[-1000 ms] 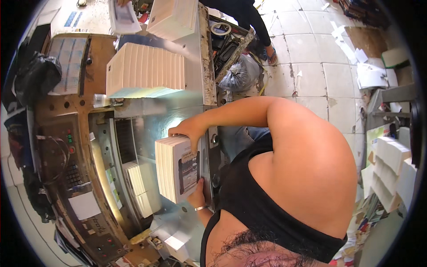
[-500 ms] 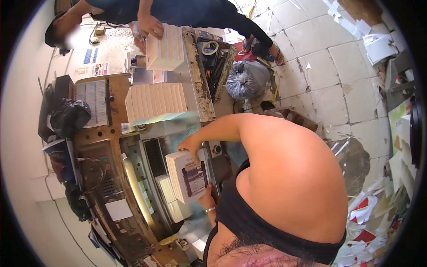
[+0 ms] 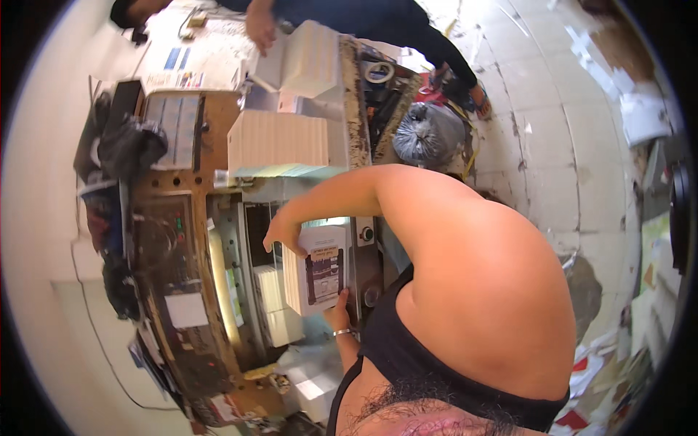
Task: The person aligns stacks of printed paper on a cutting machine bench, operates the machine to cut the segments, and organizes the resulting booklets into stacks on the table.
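Surface, left: a worn brown machine panel (image 3: 171, 283) with small lights and a white label; dark bags (image 3: 123, 145) hang at its far end.
Surface, centre: a grey metal machine bed (image 3: 254, 240); two short white stacks (image 3: 276, 305) lie on it, just left of the held stack.
Held thing: a thick stack of white printed sheets (image 3: 314, 270), top sheet bearing a dark panel, at centre on the bed.
Right hand (image 3: 285, 234): fingers curled over the stack's far left corner, clamped on it.
Left hand (image 3: 337, 314): pressed against the stack's near edge; a bracelet at the wrist; how far its fingers close, cannot tell.
Far side: a ribbed cream paper pile (image 3: 278, 140); beyond it another person's hand (image 3: 259, 26) over a second white pile (image 3: 309, 58).
Room, right: pale tiled floor (image 3: 545, 138) littered with paper scraps; a grey tied bag (image 3: 429, 134).
Hidden: the person's shoulder covers the near right; the rim curves straight edges.
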A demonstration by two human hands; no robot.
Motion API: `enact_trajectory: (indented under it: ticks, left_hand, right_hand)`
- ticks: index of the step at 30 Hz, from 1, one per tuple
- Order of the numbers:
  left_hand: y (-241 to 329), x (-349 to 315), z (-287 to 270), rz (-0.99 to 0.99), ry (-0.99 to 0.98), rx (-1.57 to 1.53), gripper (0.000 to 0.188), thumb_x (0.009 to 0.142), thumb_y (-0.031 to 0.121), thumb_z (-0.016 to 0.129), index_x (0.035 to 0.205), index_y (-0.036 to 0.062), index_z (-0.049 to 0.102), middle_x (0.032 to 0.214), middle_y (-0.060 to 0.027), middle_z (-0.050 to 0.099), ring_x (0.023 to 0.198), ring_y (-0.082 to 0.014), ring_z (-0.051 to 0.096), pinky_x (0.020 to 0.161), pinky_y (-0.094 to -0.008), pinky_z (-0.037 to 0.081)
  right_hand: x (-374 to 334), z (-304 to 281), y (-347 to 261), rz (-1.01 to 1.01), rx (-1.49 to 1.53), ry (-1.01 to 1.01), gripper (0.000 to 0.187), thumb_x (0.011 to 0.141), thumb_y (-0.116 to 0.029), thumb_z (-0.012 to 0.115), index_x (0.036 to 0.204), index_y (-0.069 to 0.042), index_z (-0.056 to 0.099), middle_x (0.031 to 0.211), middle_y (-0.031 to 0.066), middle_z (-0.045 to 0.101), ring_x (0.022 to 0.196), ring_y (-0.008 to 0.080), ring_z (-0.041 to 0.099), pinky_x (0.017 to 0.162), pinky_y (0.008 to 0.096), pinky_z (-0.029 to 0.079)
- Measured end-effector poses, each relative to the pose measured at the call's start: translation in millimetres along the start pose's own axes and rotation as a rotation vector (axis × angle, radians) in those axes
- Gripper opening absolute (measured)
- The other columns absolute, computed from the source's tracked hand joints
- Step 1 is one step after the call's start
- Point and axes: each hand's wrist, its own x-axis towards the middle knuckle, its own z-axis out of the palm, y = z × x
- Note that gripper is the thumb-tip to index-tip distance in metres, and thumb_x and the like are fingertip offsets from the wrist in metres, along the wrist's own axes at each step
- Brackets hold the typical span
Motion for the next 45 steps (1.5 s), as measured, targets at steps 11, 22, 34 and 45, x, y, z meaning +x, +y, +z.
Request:
enact_trajectory:
  ticks: [11,22,34,45]
  left_hand:
    - [26,-4,-2,0.000,0.084,-0.051,0.062,0.059,0.024,0.090,0.108,-0.0029,0.064,0.104,-0.0143,0.070,0.090,-0.0247,0.066,0.082,-0.0354,0.053]
    - [14,-9,-11,0.037,0.146,0.165,0.092,0.051,0.042,0.089,0.126,0.0045,0.052,0.121,-0.0152,0.059,0.118,-0.0303,0.053,0.115,-0.0522,0.019]
    - [67,12,-105,0.451,0.388,-0.423,0.105,0.053,0.025,0.093,0.140,0.0045,0.039,0.125,-0.0083,0.056,0.121,-0.0202,0.049,0.108,-0.0385,0.035]
    - [28,-6,-64,0.116,0.178,-0.465,0.094,0.060,0.024,0.090,0.139,0.0046,0.042,0.137,-0.0106,0.051,0.128,-0.0228,0.047,0.109,-0.0397,0.036]
  right_hand:
    - [50,25,-52,-0.136,-0.372,-0.425,0.081,0.055,-0.032,0.080,0.123,0.000,0.051,0.121,0.0206,0.057,0.112,0.0363,0.057,0.094,0.0431,0.047]
    - [51,21,-65,-0.250,-0.401,-0.430,0.073,0.061,-0.030,0.076,0.119,0.001,0.045,0.111,0.0181,0.054,0.107,0.0342,0.053,0.091,0.0426,0.044]
    - [24,22,-1,0.089,0.264,-0.205,0.098,0.051,-0.012,0.087,0.134,-0.004,0.036,0.117,0.0158,0.052,0.114,0.0357,0.052,0.096,0.0418,0.044]
    - [-5,70,21,0.457,0.728,-0.163,0.094,0.055,0.000,0.086,0.134,-0.002,0.035,0.119,0.0126,0.057,0.112,0.0229,0.056,0.091,0.0374,0.052]
